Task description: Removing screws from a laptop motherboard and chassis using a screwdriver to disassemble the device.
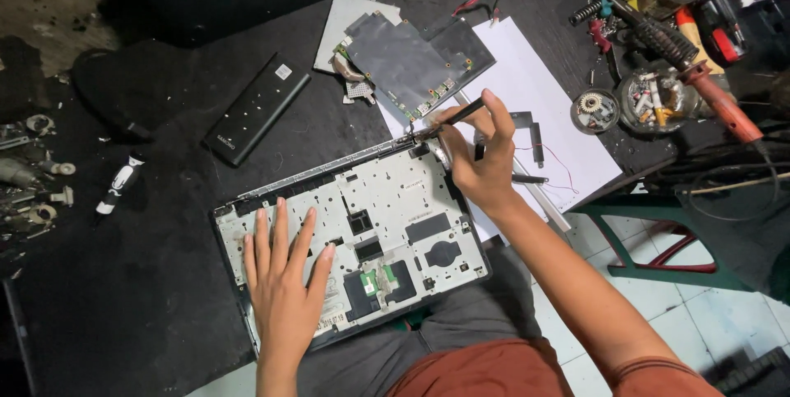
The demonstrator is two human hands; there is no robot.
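An opened laptop base with its white inner frame exposed lies tilted over my lap and the table's edge. My left hand rests flat on its left part, fingers spread, holding nothing. My right hand is closed on a thin black screwdriver whose tip meets the hinge area at the base's far right corner.
A dark circuit board lies on a white sheet behind the base. A long black battery sits to the left, with a small black-and-white tool further left. Tools, springs and small parts tins crowd the top right. A green stool frame stands below.
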